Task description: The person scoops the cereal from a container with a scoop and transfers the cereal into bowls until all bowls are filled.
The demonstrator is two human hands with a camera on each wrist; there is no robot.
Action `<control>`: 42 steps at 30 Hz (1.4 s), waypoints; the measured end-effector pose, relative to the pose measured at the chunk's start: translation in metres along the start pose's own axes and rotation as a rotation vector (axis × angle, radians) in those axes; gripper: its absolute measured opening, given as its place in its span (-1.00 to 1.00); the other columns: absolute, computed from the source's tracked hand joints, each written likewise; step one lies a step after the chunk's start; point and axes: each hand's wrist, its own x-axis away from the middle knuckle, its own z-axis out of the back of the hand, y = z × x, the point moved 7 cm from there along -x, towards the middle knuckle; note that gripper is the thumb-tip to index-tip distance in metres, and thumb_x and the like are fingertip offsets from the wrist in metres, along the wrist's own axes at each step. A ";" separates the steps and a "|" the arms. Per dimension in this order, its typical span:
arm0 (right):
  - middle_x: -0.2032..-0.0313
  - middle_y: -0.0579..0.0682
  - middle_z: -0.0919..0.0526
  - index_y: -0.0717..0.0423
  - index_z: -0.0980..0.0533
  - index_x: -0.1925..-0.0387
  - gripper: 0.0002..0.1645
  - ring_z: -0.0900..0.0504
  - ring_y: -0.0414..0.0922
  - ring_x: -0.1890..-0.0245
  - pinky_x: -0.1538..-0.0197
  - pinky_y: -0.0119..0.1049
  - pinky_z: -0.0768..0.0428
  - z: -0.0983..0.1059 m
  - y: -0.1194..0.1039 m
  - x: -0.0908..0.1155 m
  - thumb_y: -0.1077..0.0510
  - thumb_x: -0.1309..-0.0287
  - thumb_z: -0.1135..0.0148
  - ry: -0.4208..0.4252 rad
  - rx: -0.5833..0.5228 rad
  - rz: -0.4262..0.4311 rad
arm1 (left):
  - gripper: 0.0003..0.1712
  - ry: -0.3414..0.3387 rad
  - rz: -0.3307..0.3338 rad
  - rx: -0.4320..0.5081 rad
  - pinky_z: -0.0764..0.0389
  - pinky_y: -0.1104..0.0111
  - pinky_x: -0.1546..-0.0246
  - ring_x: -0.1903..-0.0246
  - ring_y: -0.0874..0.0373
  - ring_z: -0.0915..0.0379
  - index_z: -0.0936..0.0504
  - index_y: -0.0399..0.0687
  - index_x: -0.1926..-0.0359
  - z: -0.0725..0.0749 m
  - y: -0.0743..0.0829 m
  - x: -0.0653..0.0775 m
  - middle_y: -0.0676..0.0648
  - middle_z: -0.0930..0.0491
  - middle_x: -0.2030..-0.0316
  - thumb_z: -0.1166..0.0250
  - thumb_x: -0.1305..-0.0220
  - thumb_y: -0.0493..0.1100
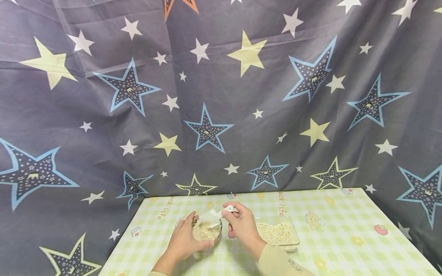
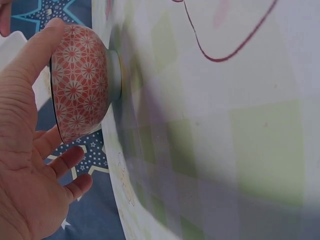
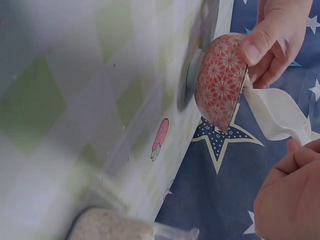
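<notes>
A red bowl with a white flower pattern (image 2: 80, 82) stands on the table, filled with pale flakes (image 1: 206, 231) that look like oats. My left hand (image 1: 186, 238) holds the bowl by its rim, the thumb on the near side and the fingers on the far side. Between the thumb and fingers of my right hand (image 1: 243, 226) is the handle of a white scoop (image 3: 280, 114). The scoop is tilted over the bowl, its front end at the flakes by the rim. Whether flakes remain inside the scoop cannot be seen.
Right of the bowl, behind my right wrist, sits a clear rectangular container (image 1: 293, 242) of similar flakes. A green-and-white checked cloth (image 1: 345, 245) covers the table. A dark curtain with stars (image 1: 221, 165) hangs behind the table's far edge.
</notes>
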 end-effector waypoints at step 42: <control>0.30 0.14 -0.88 0.31 -0.58 -0.20 -0.60 -0.48 -0.25 0.70 0.54 -0.44 -0.53 0.215 -0.021 0.044 0.19 -0.45 -0.35 0.265 0.501 -0.040 | 0.39 -0.151 -0.308 0.008 -0.52 -0.18 -0.43 -0.45 -0.14 -0.39 -0.27 -0.06 -0.63 -0.072 0.141 0.006 -0.05 -0.56 -0.44 -0.63 0.09 0.46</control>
